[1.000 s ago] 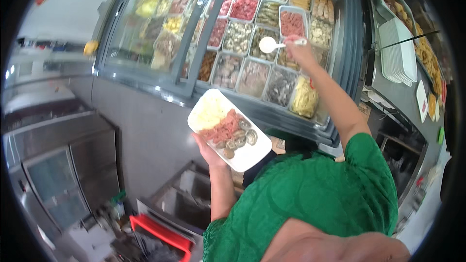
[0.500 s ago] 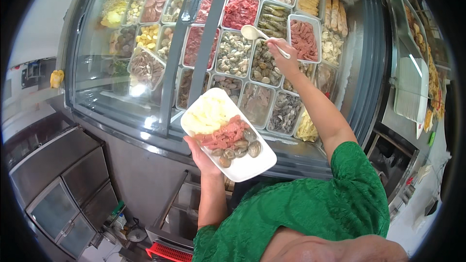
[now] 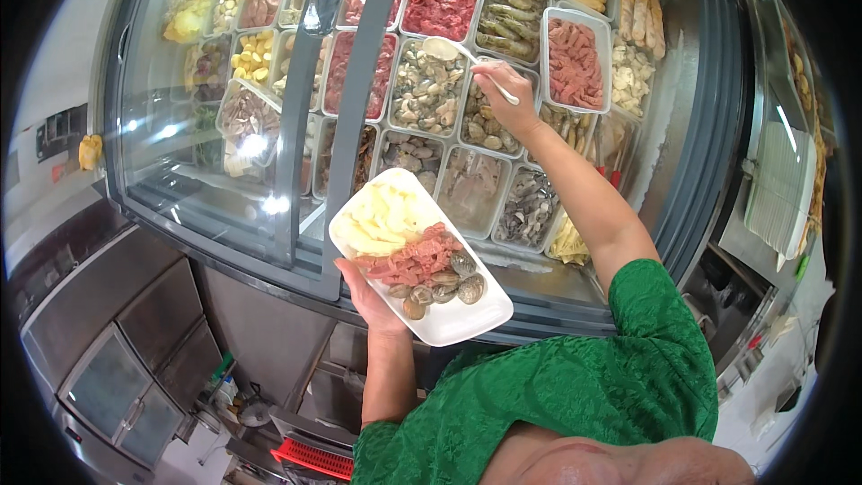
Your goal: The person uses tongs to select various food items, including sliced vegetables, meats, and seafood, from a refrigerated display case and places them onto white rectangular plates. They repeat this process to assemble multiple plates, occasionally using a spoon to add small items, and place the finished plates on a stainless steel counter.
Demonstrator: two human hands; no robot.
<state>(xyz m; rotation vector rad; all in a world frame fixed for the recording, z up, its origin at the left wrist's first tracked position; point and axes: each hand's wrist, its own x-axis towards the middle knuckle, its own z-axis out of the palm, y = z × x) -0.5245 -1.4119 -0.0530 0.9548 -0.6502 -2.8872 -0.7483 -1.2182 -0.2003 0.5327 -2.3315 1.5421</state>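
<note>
My left hand [image 3: 370, 295] holds a white oblong plate [image 3: 467, 319] from beneath, level at chest height. On it lie pale yellow slices, pink meat strips and several clams. My right hand [image 3: 496, 94] reaches into the glass display case and grips a white spoon [image 3: 451, 50], whose bowl hovers over a tray of clams [image 3: 426, 88]. A tray of shellfish [image 3: 489, 126] lies just under the hand. Green sleeves cover my upper arms.
The case holds several white trays: red meat [image 3: 441, 0], pink strips [image 3: 573, 63], yellow pieces [image 3: 254, 54]. A metal door frame [image 3: 355, 99] divides the curved glass front. Stacked white plates [image 3: 779, 193] stand at right; steel cabinets [image 3: 108, 341] and a red crate [image 3: 314, 458] are below left.
My right hand with the spoon has moved left across the trays, from the pink meat toward the clams. The plate has stayed level in my left hand as the view shifted.
</note>
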